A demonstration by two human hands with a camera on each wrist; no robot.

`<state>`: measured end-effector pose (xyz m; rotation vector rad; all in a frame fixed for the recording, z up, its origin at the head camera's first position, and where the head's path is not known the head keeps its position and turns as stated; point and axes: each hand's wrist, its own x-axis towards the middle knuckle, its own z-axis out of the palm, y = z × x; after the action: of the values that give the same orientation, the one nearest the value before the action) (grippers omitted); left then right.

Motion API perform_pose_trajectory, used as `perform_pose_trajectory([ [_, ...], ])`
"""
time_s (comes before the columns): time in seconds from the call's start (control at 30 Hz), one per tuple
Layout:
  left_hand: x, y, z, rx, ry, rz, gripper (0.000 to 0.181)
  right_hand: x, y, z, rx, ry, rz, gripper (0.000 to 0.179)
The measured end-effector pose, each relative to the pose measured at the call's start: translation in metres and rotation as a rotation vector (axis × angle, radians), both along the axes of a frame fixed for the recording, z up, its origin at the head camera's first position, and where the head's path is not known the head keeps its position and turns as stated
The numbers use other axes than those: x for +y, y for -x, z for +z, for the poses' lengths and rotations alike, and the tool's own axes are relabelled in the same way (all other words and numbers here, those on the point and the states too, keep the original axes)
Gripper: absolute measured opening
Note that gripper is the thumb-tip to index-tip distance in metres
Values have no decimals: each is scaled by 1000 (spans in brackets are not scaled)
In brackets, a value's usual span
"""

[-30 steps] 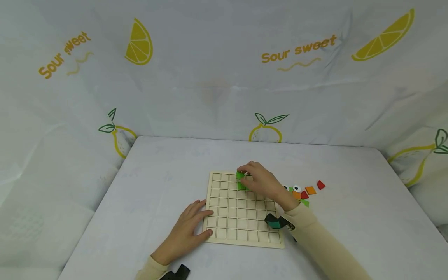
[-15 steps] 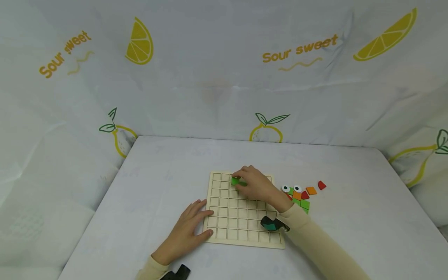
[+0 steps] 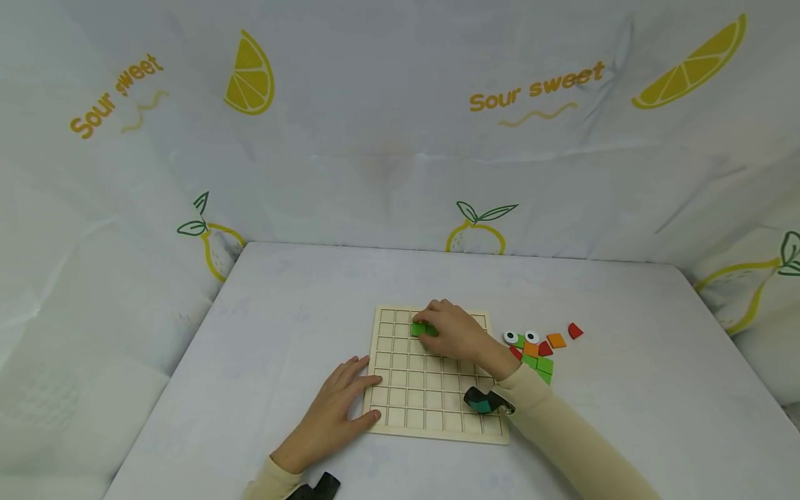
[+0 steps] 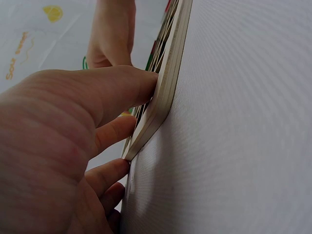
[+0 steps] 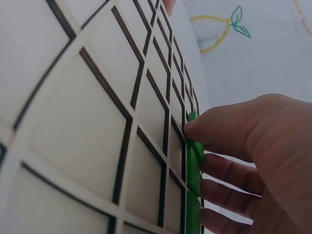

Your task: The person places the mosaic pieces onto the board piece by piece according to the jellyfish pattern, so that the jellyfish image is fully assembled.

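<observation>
From where I'm standing, the right hand (image 3: 459, 335) is doing the close work, and its thumb and fingertips are pinching a green tile (image 3: 418, 330) near the top of the gridded board (image 3: 425, 399), just above the middle of the head view. The tile is lying at the left end of that hand, under the fingertips, and a neighbouring green tile (image 3: 431, 330) is sitting just to its right, partly covered. I can't make out any long axis on the tile. In the right wrist view green is slanting beside the thumb, and I can't tell whether the tile is lying flat in its square. The left hand (image 3: 334, 410) is farther off, at lower left, its fingers spreading loosely and its thumb resting on the board's edge. Loose pieces (image 3: 530, 349) are lying right of the board.
</observation>
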<state>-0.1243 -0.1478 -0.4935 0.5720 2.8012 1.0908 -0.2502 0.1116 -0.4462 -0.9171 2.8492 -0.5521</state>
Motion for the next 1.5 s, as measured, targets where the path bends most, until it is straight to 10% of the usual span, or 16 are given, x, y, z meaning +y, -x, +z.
perform_pose_trajectory([
  [1.5,1,1,-2,-4,-5,6,48,-2,-3,-2,5,18,12,32],
])
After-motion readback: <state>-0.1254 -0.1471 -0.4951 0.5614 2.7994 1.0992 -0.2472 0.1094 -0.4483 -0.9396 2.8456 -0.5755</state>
